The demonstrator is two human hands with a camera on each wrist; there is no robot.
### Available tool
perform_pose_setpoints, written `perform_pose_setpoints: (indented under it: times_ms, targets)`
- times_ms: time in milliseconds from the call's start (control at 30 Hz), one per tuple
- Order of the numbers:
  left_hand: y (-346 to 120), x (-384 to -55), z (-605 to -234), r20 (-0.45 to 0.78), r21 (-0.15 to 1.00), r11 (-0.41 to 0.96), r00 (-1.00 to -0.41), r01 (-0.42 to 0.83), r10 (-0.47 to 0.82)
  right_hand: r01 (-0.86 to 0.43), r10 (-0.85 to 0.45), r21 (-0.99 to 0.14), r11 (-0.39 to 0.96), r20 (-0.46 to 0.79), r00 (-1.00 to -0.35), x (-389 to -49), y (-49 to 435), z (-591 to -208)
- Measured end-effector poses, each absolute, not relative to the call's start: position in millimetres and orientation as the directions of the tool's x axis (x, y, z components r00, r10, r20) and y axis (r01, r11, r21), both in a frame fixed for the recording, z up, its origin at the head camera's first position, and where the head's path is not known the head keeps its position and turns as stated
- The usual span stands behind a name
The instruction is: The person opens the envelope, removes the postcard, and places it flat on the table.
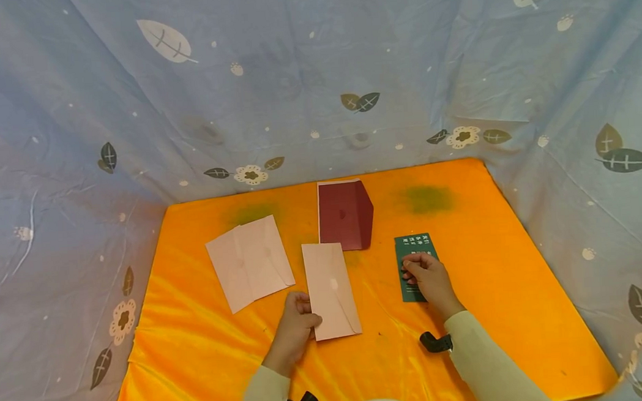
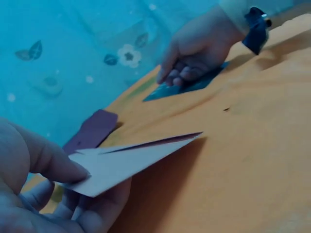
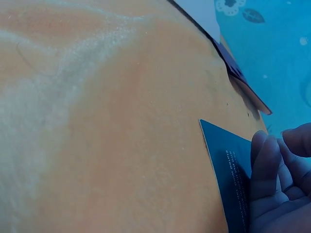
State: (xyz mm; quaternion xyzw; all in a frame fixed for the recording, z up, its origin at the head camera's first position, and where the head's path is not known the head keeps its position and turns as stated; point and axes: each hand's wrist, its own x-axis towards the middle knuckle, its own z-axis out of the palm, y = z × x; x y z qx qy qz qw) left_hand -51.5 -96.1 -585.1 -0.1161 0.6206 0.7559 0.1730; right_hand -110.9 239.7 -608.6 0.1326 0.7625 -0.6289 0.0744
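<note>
My left hand (image 1: 294, 326) pinches the lower left edge of a pale pink envelope (image 1: 330, 286), thumb on top and fingers beneath. In the left wrist view the envelope (image 2: 131, 165) is raised at an angle above the cloth, with a dark reddish slit along its edge. A dark green card (image 1: 416, 241) with white printed characters lies to the right. My right hand (image 1: 429, 280) is over this card with fingers bent; in the right wrist view thumb and fingertips come close together above the card (image 3: 228, 170), with nothing visible between them.
Two overlapping pale pink envelopes (image 1: 250, 263) lie at the left. A dark red envelope (image 1: 339, 214) with its flap to the right is at the back middle. An orange cloth (image 1: 504, 312) covers the table, and a patterned blue curtain (image 1: 291, 73) surrounds its back and sides.
</note>
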Motion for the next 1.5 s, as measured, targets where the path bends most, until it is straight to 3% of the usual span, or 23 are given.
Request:
perform_pose_setpoints:
  times_ms: [200,400,633,767,933,1100,1333,1500]
  targets:
    - [-93.5,-42.9,-583.0,-0.384,0.921,-0.033,-0.92,-0.387,0.076,0.3,0.115,-0.94,0.162,-0.284,-0.952,-110.6,239.6,-608.6]
    - [-97.6,-36.3,-582.0,-0.335,0.916,0.24,-0.942,-0.321,0.015,0.298,0.109,-0.941,0.162,-0.283,-0.953,-109.8,239.3,-609.4]
    - [-96.0,-33.1,-581.1,-0.305,0.808,0.525,-0.952,-0.269,-0.019,0.292,0.106,-0.944,0.155,-0.278,-0.955,-110.2,240.0,-609.2]
    - [-92.6,-35.9,-583.5,-0.204,0.749,0.638,-0.978,-0.177,-0.031,0.294,0.108,-0.944,0.15,-0.28,-0.954,-110.2,239.8,-607.8]
    - [-95.9,-42.9,-588.1,-0.031,0.745,0.666,-0.998,0.019,0.063,0.294,0.096,-0.945,0.142,-0.282,-0.955,-108.9,239.7,-606.1]
    - [-106.2,-51.5,-595.0,0.109,0.73,0.651,-0.976,0.208,0.19,0.294,0.094,-0.944,0.153,-0.282,-0.955,-109.4,239.4,-606.9]
    - [-115.5,-60.4,-618.5,0.168,0.661,0.648,-0.917,0.378,0.363,0.284,0.11,-0.942,0.176,-0.268,-0.957,-110.5,237.5,-608.4]
    - [-117.4,-62.7,-634.4,0.194,0.588,0.676,-0.889,0.444,0.414,0.268,0.111,-0.944,0.192,-0.251,-0.962,-108.2,234.4,-606.7]
